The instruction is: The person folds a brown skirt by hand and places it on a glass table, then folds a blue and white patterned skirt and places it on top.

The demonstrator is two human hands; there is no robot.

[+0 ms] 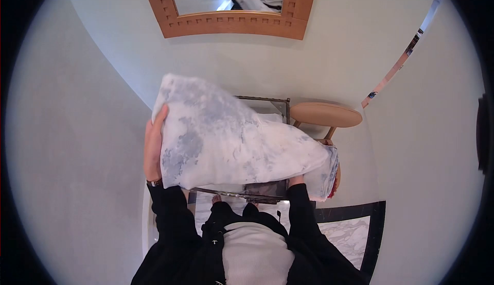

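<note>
A large white cloth with blue-grey blotches (216,130) is stretched between my two hands above a dark-framed table (262,98). My left hand (154,146) grips its left edge, with the thumb on top and the other fingers largely hidden. At the right, my right hand (297,180) is mostly under the cloth, and its fingers cannot be seen. The right end of the cloth narrows and overlaps more patterned fabric (321,177), which hangs near the chair.
A chair with a tan backrest (325,114) stands right of the table. On the wall ahead hangs a wood-framed mirror (234,27). Marble floor with a black border (378,233) shows at the lower right. Red trim shows beside the patterned fabric.
</note>
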